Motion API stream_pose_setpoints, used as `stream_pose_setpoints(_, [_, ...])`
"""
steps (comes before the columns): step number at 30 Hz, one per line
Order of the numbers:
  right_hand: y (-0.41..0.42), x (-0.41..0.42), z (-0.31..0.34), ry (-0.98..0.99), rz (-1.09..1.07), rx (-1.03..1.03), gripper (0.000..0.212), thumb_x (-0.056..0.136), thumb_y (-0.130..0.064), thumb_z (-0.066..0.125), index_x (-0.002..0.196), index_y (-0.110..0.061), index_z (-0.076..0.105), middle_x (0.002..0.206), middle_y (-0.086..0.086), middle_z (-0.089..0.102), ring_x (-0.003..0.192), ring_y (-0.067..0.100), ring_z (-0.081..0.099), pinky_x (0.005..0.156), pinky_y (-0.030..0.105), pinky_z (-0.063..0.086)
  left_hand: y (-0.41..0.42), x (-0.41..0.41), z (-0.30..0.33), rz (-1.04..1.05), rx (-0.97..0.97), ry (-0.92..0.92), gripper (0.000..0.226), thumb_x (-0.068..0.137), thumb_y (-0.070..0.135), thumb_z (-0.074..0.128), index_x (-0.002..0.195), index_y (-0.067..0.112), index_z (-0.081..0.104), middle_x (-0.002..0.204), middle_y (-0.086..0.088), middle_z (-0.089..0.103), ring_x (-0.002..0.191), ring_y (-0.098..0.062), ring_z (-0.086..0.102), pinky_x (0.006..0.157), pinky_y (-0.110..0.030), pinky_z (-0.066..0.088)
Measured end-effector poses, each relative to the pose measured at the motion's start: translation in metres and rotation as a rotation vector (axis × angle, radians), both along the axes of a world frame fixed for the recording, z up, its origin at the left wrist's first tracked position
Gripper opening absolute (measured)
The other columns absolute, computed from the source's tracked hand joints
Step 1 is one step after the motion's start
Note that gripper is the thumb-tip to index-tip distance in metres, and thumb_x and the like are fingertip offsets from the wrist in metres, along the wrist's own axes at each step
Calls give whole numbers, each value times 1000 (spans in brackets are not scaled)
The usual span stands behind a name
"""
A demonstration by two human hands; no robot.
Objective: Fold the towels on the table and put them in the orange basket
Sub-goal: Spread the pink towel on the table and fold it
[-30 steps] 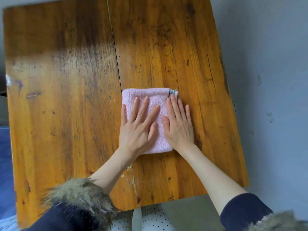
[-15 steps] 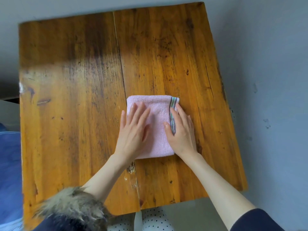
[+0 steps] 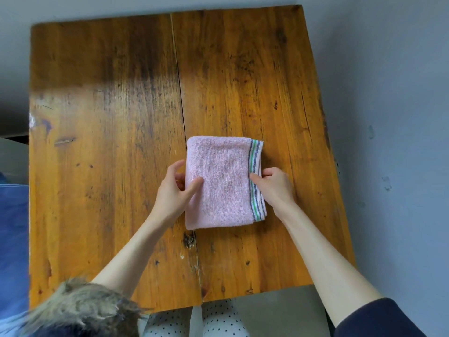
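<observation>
A folded pink towel lies flat on the wooden worktop, a little right of the frame's centre and just right of the dark seam that runs down the boards. Its right edge carries a band of green and dark stripes.

My left hand holds the towel's left edge about halfway down: the thumb lies on top of the cloth, pointing toward the upper right, while my fingers curl around the edge and go under it, so I am pinching the fold there. My right hand holds the right edge at the same height, the thumb pressed onto the striped band and the other fingers curled down at the outer side of the edge; how far they reach beneath the cloth I cannot tell.

Both forearms come up from the bottom of the frame, bare to the dark sleeves. A fur cuff fills the lower left corner. Below the worktop's near edge, at the bottom centre, there is white cloth with black dots. A grey floor fills the right side, and something blue sits at the left edge.
</observation>
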State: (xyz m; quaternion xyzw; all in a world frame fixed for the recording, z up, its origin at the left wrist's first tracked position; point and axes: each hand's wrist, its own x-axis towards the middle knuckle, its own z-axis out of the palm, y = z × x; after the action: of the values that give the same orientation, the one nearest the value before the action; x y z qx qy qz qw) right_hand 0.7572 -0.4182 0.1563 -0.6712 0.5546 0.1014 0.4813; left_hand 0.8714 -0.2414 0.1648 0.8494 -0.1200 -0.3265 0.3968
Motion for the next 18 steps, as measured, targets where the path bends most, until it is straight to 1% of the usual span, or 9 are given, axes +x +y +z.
stream_pose_setpoints(3, [-1, 4, 4, -34, -40, 138, 10, 88, -28, 61, 89, -18, 59, 84, -4, 64, 80, 16, 65, 79, 39, 55, -1, 2, 2, 27, 0, 105, 57, 86, 33, 64, 136, 24, 38, 103, -1, 59, 92, -16, 58, 79, -31, 49])
stream_pose_setpoints(5, [-1, 6, 9, -57, -54, 203, 8, 89, -23, 61, 93, -16, 58, 83, -3, 62, 76, 13, 63, 69, 31, 53, -1, 4, 2, 49, -5, 154, 57, 85, 31, 65, 135, 24, 39, 102, -3, 59, 94, -18, 59, 82, -35, 50])
stream_pose_setpoints(7, [1, 7, 11, -65, -55, 234, 12, 89, -20, 60, 99, -13, 59, 87, 0, 62, 74, 12, 61, 62, 25, 49, 0, 5, 4, 59, -11, 183, 56, 85, 28, 66, 134, 24, 40, 101, -3, 60, 93, -18, 59, 81, -34, 50])
stream_pose_setpoints(8, [3, 8, 13, -65, -52, 236, 14, 89, -19, 60, 100, -11, 60, 90, 1, 62, 75, 13, 61, 62, 25, 50, 0, 6, 5, 63, -15, 195, 55, 85, 27, 66, 134, 24, 40, 100, -3, 60, 92, -17, 59, 78, -32, 49])
stream_pose_setpoints(11, [8, 7, 15, -59, -17, 198, 18, 88, -22, 61, 101, -10, 59, 96, 4, 63, 82, 17, 63, 73, 32, 54, 2, 5, 9, 96, -36, 263, 52, 86, 22, 65, 132, 23, 40, 92, -1, 58, 83, -11, 57, 67, -25, 46])
stream_pose_setpoints(12, [9, 6, 17, -73, -15, 200, 17, 89, -22, 61, 102, -11, 58, 97, 3, 63, 82, 16, 62, 71, 30, 53, 3, 5, 10, 111, -43, 299, 52, 86, 20, 65, 132, 23, 40, 91, -1, 58, 82, -11, 58, 66, -24, 45])
stream_pose_setpoints(14, [11, 5, 22, -111, -24, 227, 16, 90, -21, 60, 104, -13, 56, 99, 2, 61, 81, 13, 61, 65, 25, 50, 6, 7, 12, 138, -57, 379, 55, 86, 17, 65, 135, 22, 39, 96, -4, 59, 88, -16, 61, 72, -31, 50])
stream_pose_setpoints(16, [14, 4, 30, -130, -13, 245, 19, 90, -19, 59, 109, -14, 55, 103, 2, 61, 82, 11, 60, 63, 23, 48, 13, 8, 16, 155, -69, 464, 57, 86, 15, 65, 135, 25, 39, 105, -10, 60, 96, -23, 63, 82, -43, 53])
stream_pose_setpoints(18, [19, 6, 39, -150, -1, 275, 25, 91, -17, 57, 116, -13, 55, 107, 2, 61, 84, 11, 60, 65, 23, 49, 22, 10, 24, 170, -80, 519, 55, 86, 13, 64, 133, 28, 41, 109, -13, 60, 97, -26, 64, 83, -47, 53])
